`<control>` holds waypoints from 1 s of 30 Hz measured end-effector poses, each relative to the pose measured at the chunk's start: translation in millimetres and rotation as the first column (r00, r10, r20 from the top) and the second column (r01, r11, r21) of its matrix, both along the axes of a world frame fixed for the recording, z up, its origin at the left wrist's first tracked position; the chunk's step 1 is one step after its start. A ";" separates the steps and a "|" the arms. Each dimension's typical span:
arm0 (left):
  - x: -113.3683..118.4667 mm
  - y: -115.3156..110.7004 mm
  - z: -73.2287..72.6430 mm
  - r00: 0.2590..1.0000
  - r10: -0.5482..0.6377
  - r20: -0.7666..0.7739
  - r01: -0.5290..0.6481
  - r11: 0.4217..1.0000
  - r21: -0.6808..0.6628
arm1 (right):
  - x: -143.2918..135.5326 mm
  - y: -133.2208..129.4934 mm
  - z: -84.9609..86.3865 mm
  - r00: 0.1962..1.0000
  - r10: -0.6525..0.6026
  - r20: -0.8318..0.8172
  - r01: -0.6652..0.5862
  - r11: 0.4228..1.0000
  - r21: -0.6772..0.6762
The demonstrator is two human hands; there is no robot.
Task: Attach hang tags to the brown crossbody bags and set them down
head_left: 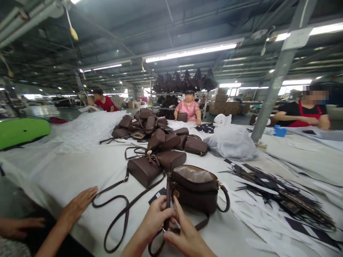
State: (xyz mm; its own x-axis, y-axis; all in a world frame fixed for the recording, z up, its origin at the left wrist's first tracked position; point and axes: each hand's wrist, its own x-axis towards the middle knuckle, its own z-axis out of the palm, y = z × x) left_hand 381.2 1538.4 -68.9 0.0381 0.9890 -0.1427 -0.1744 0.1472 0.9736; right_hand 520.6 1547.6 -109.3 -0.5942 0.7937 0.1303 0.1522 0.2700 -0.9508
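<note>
Gripping strap (pixel 168 192) with left hand (pixel 156 217) and right hand (pixel 187 228) together, lower centre | open bag (pixel 199 200) up-right, long axis roughly sideways | right hand nearer

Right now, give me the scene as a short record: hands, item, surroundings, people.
Left hand: bare hand pinching a narrow dark brown strap
Right hand: bare hand at the same strap, grip partly hidden
Nearest item: dark brown handbag, upright, top open, pale lining showing
Beyond: heap of dark brown handbags
Right side: cloudy plastic bag; pile of black tags and cords
Surface: white-covered table
Co-worker, left: bare outstretched hand
Across: person in pink
</note>
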 end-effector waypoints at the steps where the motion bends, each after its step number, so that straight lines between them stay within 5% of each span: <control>1: -1.0 -3.2 11.7 1.000 0.000 0.027 0.000 1.000 0.005 | -4.1 -3.2 7.4 0.997 0.049 -0.063 -0.053 0.997 -0.050; 5: -7.6 -8.6 49.3 0.975 0.059 0.214 -0.064 0.998 0.019 | 7.7 -12.5 57.3 0.987 0.126 -0.096 -0.144 0.967 -0.209; 8: -7.4 -4.6 59.5 0.953 0.117 0.280 -0.136 0.989 0.052 | 36.6 -8.3 96.3 0.991 0.122 0.063 -0.120 0.992 -0.033; 11: -2.6 -1.6 62.7 0.986 0.092 0.142 -0.111 0.984 0.136 | 61.2 -1.2 125.9 0.980 0.043 0.194 -0.080 0.979 0.188; 13: 0.8 -4.5 65.8 0.985 0.094 -0.147 -0.055 0.967 0.248 | 68.2 0.7 137.3 0.978 0.014 0.206 -0.058 0.977 0.208; 15: 3.4 -11.7 70.6 0.851 0.242 -0.466 -0.007 0.893 0.451 | 67.6 1.0 140.6 0.986 0.018 0.167 -0.043 0.988 0.146; 17: 5.1 -20.2 76.4 0.701 0.411 -0.583 0.079 0.767 0.636 | 61.8 1.8 137.7 0.995 0.033 0.093 -0.038 0.998 0.052; 18: 5.8 -23.8 79.3 0.688 0.425 -0.588 0.127 0.726 0.675 | 57.9 2.7 135.1 0.998 0.044 0.045 -0.045 0.999 0.010; 20: 7.3 -27.6 84.9 0.764 0.299 -0.572 0.215 0.718 0.662 | 49.8 5.6 130.2 0.995 0.079 -0.058 -0.082 0.995 -0.061; 24: 9.7 -23.8 91.3 0.873 0.014 -0.487 0.286 0.795 0.535 | 39.9 12.2 125.0 0.957 0.156 -0.244 -0.200 0.965 -0.167; 27: 8.2 -15.6 88.1 0.936 -0.023 -0.351 0.201 0.854 0.480 | 38.9 15.0 115.8 0.945 0.181 -0.274 -0.247 0.942 -0.227; 30: -1.1 -4.7 81.4 0.989 0.096 -0.116 -0.037 0.902 0.431 | 42.6 15.4 94.2 0.966 0.191 -0.172 -0.231 0.939 -0.257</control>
